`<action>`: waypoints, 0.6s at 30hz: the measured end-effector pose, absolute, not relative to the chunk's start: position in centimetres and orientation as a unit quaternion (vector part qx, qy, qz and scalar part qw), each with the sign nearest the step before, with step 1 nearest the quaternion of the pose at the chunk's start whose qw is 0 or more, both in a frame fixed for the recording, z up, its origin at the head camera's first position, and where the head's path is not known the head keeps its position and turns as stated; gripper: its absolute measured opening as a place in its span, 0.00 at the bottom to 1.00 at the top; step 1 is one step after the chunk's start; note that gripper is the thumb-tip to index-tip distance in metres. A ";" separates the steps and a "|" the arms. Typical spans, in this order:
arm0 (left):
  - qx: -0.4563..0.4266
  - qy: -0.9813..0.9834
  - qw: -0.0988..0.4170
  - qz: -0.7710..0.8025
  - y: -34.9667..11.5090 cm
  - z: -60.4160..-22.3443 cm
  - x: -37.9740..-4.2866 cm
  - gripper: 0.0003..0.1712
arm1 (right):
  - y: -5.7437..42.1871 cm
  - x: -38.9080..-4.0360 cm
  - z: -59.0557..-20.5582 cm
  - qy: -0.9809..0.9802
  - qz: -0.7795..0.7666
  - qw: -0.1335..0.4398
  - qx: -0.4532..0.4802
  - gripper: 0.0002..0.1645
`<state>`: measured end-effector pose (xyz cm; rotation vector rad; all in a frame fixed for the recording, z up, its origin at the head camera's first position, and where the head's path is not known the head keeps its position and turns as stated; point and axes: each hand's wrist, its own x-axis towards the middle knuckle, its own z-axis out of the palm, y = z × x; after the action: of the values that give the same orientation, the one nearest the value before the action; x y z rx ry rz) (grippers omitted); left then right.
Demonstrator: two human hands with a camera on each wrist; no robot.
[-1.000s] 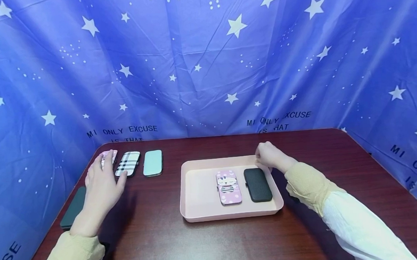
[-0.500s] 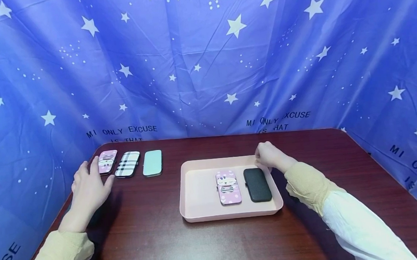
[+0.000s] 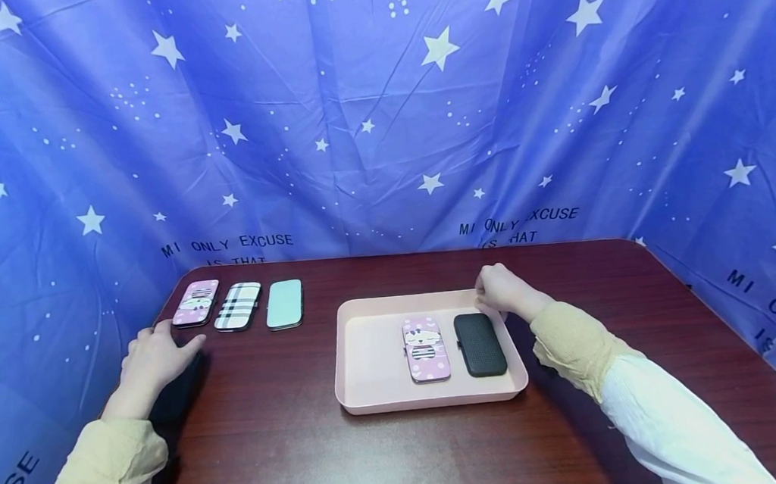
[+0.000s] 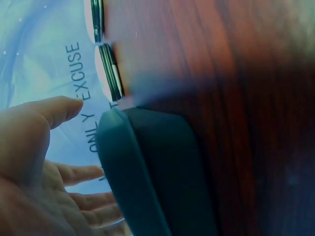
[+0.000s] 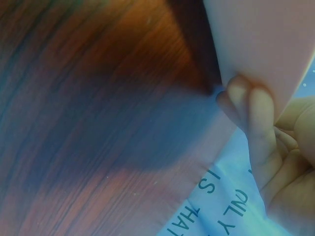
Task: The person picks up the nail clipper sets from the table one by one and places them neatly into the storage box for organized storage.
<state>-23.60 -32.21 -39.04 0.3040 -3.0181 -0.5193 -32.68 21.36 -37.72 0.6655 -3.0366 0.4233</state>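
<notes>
My left hand (image 3: 154,359) is low over the table's left side, fingers spread and thumb apart. In the left wrist view a dark green case (image 4: 128,167) lies beside its fingers; the fingertips reach the far edge, and contact is hard to tell. From the head that case is mostly hidden by the hand and wrist. My right hand (image 3: 504,292) pinches the back right corner of a pale pink tray (image 3: 373,404). Inside the tray lie a pink cat-print case (image 3: 426,349) and a black textured case (image 3: 480,345), side by side.
Along the back left lie a second pink cat-print case (image 3: 196,303), a plaid case (image 3: 239,307) and a mint green case (image 3: 285,304), in a row. A blue star-patterned curtain (image 3: 378,121) surrounds the dark wood table (image 3: 324,467) behind and at the sides.
My left hand has moved back from the pink cat-print case, left and toward me, over the dark green case. That pink case is now uncovered. The right hand and tray stay put.
</notes>
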 end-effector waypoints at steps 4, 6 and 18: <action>0.126 -0.978 0.002 -0.164 -32.7 -38.6 -23.8 0.47 | 21.3 -32.7 -37.7 -0.967 0.140 0.004 0.213 0.22; 0.149 -0.975 -0.021 -0.162 -32.8 -38.4 -23.9 0.48 | 21.3 -32.7 -37.7 -0.966 0.141 0.005 0.215 0.23; 0.215 -0.956 -0.155 -0.127 -33.7 -37.6 -24.3 0.60 | 21.4 -32.6 -37.8 -0.967 0.138 0.005 0.215 0.26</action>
<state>-24.26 -33.74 -37.58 0.7521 -3.3413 -0.4449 -32.61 21.36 -37.85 0.6731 -3.0279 0.4310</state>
